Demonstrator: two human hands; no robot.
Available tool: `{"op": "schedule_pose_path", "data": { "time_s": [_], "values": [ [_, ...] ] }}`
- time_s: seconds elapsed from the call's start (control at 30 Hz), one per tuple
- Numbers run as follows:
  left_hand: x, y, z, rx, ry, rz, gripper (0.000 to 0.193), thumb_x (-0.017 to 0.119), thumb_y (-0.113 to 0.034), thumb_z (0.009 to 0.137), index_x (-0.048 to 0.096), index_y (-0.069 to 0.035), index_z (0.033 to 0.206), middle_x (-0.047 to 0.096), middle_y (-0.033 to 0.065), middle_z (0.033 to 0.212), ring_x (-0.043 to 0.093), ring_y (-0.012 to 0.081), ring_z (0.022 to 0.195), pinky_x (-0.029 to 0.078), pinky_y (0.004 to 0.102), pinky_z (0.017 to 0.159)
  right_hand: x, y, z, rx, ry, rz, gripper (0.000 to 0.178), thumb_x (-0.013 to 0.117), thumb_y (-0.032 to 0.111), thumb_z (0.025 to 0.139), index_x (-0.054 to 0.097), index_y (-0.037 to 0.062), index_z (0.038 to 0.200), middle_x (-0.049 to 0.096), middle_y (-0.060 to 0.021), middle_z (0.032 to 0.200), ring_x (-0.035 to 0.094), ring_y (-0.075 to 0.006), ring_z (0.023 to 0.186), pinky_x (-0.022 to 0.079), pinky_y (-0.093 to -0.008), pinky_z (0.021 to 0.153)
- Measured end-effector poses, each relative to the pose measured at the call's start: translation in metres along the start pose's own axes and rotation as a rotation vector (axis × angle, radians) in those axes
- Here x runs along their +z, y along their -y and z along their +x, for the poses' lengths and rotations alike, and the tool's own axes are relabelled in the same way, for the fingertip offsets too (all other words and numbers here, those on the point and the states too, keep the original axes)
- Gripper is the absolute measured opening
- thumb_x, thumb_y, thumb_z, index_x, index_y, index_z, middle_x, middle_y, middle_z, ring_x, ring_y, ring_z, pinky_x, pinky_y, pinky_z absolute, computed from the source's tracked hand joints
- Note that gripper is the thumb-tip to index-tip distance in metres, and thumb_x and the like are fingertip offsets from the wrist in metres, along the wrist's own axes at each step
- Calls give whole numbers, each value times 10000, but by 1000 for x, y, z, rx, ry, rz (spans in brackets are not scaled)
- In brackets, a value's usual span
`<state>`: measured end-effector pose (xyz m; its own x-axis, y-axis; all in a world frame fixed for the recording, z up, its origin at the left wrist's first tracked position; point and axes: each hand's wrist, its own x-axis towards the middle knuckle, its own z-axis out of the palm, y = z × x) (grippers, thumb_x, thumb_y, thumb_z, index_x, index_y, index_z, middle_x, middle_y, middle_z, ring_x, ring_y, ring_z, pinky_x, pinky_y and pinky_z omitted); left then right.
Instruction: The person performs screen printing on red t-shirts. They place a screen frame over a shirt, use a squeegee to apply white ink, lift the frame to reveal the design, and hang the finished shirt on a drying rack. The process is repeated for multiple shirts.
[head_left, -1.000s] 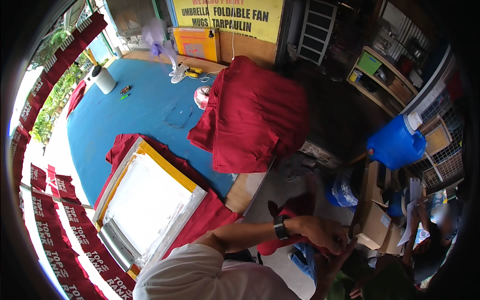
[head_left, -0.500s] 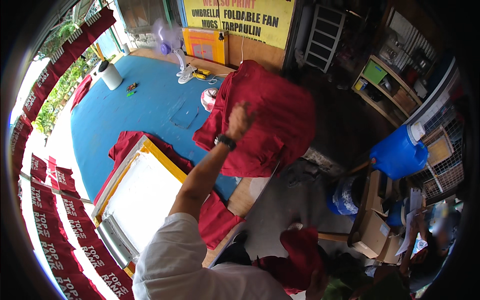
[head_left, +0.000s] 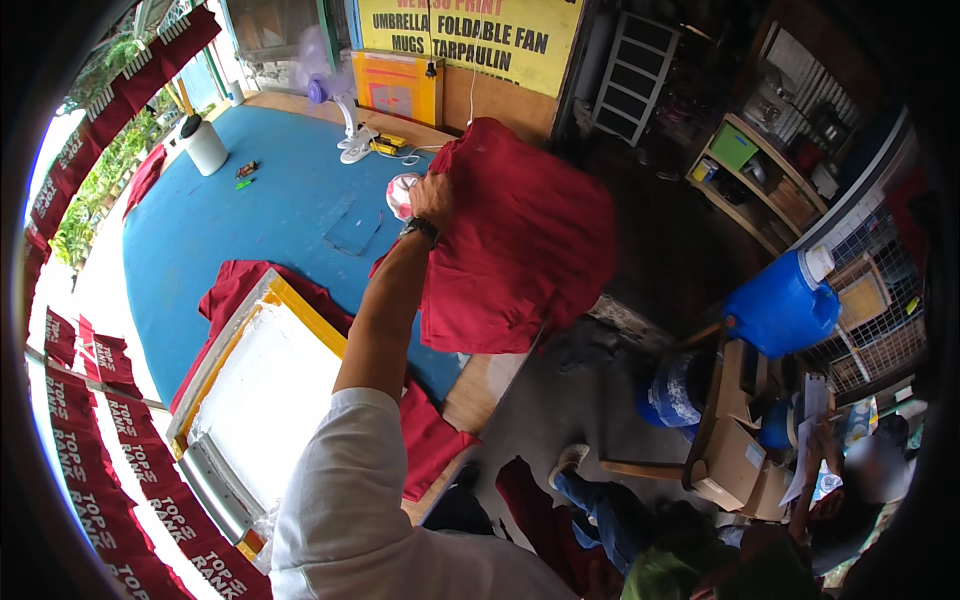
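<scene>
Table: a broad blue-topped table [head_left: 250, 190] with bare wood edging, spreading leftward from the pile and under it.
Pile: a thick, soft stack of maroon cloth [head_left: 520, 240], the landmark here, lying over the table's right end.
Framed screen: a white rectangular panel in a yellow-edged frame [head_left: 265, 390], below and left of the pile, apart from it, with maroon fabric [head_left: 428, 440] underneath.
Loose cloth: a dark red length [head_left: 540, 525] below the pile, off the table; what holds it is unclear.
Left hand: the bare hand [head_left: 432, 200] with a dark wristwatch [head_left: 423, 228] is on the pile's upper left edge, fingers curled; whether they pinch fabric cannot be told.
Right hand: lost in shade at the lower edge, its state unreadable; it is not at the pile.
Bundle: a small white-and-red rounded bundle [head_left: 400, 195], just left of the pile, beside the left hand.
Handling: a single layer probably separates best pinched at its edge, lifted evenly, clear of the bundle, without dragging layers beneath.
</scene>
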<state>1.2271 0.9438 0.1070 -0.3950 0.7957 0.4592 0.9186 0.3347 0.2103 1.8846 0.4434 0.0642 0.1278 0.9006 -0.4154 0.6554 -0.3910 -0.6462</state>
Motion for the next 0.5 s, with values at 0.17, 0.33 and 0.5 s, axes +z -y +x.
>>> {"op": "schedule_pose_path", "data": {
  "time_s": [0.17,0.33,0.5],
  "values": [
    [-16,-16,-4,72,-83,39,197,587,-146,1013,761,-61,1046,770,206,1062,773,411,974,615,536,797,1,-3,-5,10,7,14,465,765,300,1023,664,30,1387,721,-147,1168,654,-256,1124,513,-392,984],
    [-21,-28,6,-28,22,-51,202,588,-129,1020,692,-19,1154,758,262,1122,750,443,1076,597,570,867,0,-5,-13,14,21,27,439,759,303,1023,677,22,1350,717,-136,1119,648,-243,1081,512,-391,953],
    [14,-28,25,-404,-160,-556,315,659,-241,997,685,34,1148,754,323,1072,740,501,1058,587,549,927,-7,-7,-21,10,23,42,417,753,306,1023,690,14,1313,712,-124,1070,641,-229,1037,512,-390,921]
  ]
}}
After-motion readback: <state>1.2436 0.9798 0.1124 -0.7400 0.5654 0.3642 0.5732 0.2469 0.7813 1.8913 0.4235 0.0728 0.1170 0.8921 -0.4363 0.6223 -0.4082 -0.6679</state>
